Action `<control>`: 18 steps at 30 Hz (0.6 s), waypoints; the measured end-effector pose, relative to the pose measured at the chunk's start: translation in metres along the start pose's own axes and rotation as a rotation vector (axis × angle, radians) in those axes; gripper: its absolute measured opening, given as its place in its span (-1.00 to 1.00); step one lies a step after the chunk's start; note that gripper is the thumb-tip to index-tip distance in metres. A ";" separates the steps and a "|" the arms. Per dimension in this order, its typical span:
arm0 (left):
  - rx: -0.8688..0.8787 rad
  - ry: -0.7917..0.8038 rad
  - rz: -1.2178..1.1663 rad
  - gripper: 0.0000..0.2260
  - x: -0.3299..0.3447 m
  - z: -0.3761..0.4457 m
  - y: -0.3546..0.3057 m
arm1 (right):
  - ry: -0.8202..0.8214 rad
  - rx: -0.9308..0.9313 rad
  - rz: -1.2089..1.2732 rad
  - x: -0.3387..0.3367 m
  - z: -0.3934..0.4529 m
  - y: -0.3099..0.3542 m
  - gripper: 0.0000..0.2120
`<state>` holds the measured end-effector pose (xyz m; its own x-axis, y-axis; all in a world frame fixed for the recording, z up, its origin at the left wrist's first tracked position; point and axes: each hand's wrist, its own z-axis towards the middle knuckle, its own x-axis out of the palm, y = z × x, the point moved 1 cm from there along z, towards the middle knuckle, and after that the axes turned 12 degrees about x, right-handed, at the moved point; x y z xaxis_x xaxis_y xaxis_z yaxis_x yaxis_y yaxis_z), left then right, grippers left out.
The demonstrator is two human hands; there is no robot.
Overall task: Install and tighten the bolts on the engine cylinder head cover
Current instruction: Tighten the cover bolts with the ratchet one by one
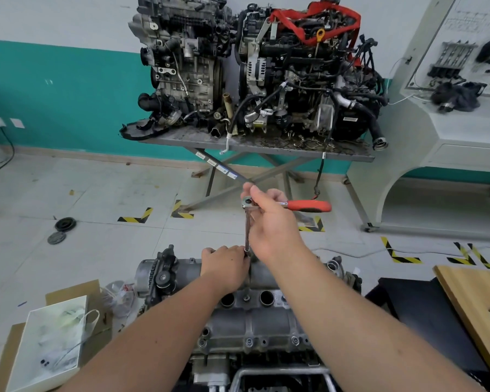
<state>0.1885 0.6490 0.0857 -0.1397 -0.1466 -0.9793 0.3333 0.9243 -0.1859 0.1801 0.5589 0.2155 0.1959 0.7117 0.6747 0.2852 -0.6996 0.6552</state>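
The grey cylinder head cover (266,321) lies on the engine right below me, with bolts (249,341) seated along its near edge and one bolt (246,298) between two round wells. A ratchet with a red handle (311,206) stands upright on a long extension bar (247,233) at the cover's far edge. My right hand (272,222) grips the ratchet head at the top. My left hand (224,264) pinches the bottom of the extension where it meets the cover. The socket tip is hidden behind my left fingers.
A white paper bag (51,340) on cardboard sits at the lower left. A wooden board (475,301) and a black surface (425,312) lie to the right. Two engines stand on a metal table (255,142) ahead. Round parts (65,224) lie on the floor.
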 end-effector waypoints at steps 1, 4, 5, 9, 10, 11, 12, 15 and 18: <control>-0.004 -0.008 0.007 -0.82 0.000 0.000 0.000 | -0.014 -0.089 -0.157 -0.003 -0.002 -0.005 -0.77; -0.013 0.019 0.029 -0.85 -0.002 -0.002 -0.002 | -0.049 -0.376 -0.658 -0.007 -0.011 -0.022 -0.82; -0.029 0.013 0.009 -0.84 0.001 -0.001 -0.001 | -0.067 -0.537 -0.794 -0.008 -0.010 -0.022 -0.81; 0.091 -0.048 -0.029 -0.77 0.004 0.003 -0.003 | -0.014 -1.221 -1.524 -0.014 0.001 -0.010 -0.72; 0.092 -0.042 0.024 -0.77 0.001 0.002 -0.005 | 0.002 -1.269 -1.686 -0.012 0.002 -0.005 -0.72; 0.065 -0.027 0.066 -0.76 0.001 0.001 -0.002 | -0.007 -1.272 -1.843 -0.009 0.001 0.000 -0.75; 0.060 -0.028 0.089 -0.74 0.001 0.000 -0.001 | -0.022 -1.239 -1.987 -0.006 0.000 0.003 -0.76; 0.074 0.015 0.135 -0.68 0.001 0.002 0.000 | 0.009 -1.073 -2.261 0.003 -0.004 0.011 -0.45; 0.045 0.067 0.070 -0.65 0.001 0.004 0.002 | 0.078 -1.015 -2.315 0.005 -0.006 0.019 -0.51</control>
<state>0.1929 0.6490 0.0845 -0.1761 -0.0572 -0.9827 0.3859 0.9144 -0.1224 0.1810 0.5488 0.2326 0.3504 0.0519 -0.9352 -0.3991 0.9115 -0.0990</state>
